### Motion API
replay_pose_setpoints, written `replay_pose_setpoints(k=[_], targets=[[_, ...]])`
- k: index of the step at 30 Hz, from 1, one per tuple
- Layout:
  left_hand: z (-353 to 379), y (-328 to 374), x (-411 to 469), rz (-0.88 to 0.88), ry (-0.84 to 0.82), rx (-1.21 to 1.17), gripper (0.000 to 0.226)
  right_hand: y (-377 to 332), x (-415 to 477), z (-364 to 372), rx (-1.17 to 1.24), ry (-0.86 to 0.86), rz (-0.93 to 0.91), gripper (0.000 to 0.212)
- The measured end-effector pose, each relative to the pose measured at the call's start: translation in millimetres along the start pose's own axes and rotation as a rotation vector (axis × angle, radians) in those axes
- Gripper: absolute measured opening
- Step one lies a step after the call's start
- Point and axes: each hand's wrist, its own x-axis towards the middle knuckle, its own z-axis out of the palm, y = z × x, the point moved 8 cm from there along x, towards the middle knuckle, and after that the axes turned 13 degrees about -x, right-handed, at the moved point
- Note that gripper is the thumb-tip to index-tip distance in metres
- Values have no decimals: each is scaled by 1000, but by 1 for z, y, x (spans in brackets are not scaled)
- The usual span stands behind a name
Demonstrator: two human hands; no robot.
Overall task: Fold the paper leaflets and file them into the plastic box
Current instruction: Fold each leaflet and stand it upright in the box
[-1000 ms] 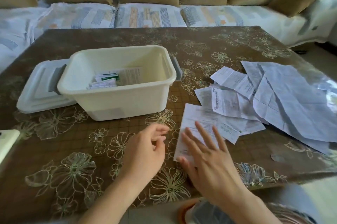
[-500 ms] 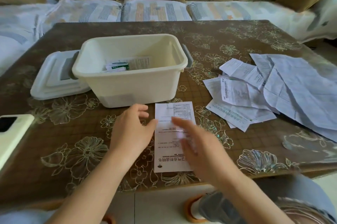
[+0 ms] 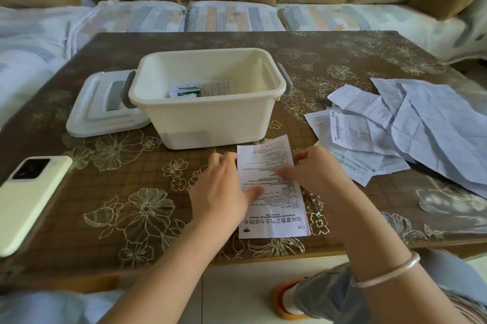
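Leaflet (image 3: 271,186) lies flat on the counter (image 3: 118,192) just in front of the plastic box (image 3: 210,118), long edge running away from us; our left hand (image 3: 218,192) rests open with fingertips on its left edge, our right hand (image 3: 316,173) open with fingers spread across its right side, neither grip pinching anything. We judge the sheet thin, light, limp and already creased, likely to slide on the smooth counter, so we would pin one end and lift the far edge by its corners. Pile of unfolded leaflets (image 3: 395,134) waits to the right; a few folded ones (image 3: 195,89) sit in the box.
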Motion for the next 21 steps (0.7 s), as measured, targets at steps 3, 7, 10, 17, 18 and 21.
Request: replay_pose_setpoints(k=[3, 7, 10, 17, 18, 21], targets=[[-1, -2, 1, 1, 10, -16, 79, 3, -5, 0, 140, -25, -75, 15], [-4, -9, 4, 18, -1, -219, 76, 4, -18, -2, 346, -49, -141, 12], [-21, -16, 0, -20, 26, -701, 56, -9, -30, -16, 491, 5, -268, 8], [-101, -5, -23, 368, 278, -824, 14, -45, -66, -60, 700, 382, -713, 13], [-101, -11, -25, 377, 269, -760, 15, -45, -68, -55, 640, 406, -734, 17], [-83, -36, -31, 365, 203, -562, 28, -41, -64, -24, 298, 449, -758, 36]])
